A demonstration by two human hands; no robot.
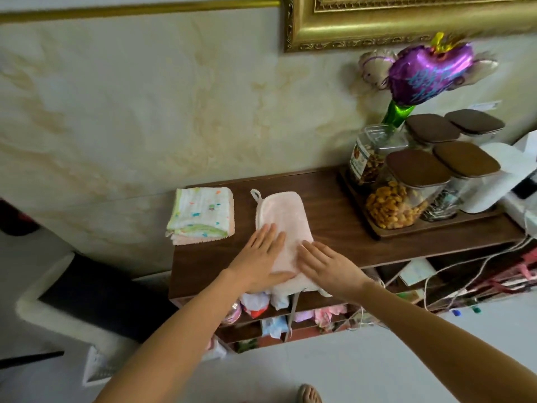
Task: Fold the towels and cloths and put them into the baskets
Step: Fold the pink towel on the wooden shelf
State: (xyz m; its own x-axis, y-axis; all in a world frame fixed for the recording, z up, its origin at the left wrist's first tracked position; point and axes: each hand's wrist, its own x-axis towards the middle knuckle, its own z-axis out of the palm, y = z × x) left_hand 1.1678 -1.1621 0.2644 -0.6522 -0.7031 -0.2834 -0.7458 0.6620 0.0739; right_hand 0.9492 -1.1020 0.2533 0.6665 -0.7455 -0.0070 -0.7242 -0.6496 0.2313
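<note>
Both your hands are flat on the pink towel [283, 228], which lies on the dark wooden counter [334, 225] with its near end hanging over the front edge. Your left hand [261, 260] presses its left side, your right hand [327, 264] its right, fingers [268, 234] straight. Just left of the towel sits a folded stack of cloths [202, 215]. Far right, lidded jars [406, 193] stand on a tray [436, 229], a purple balloon [427, 71] above them.
</note>
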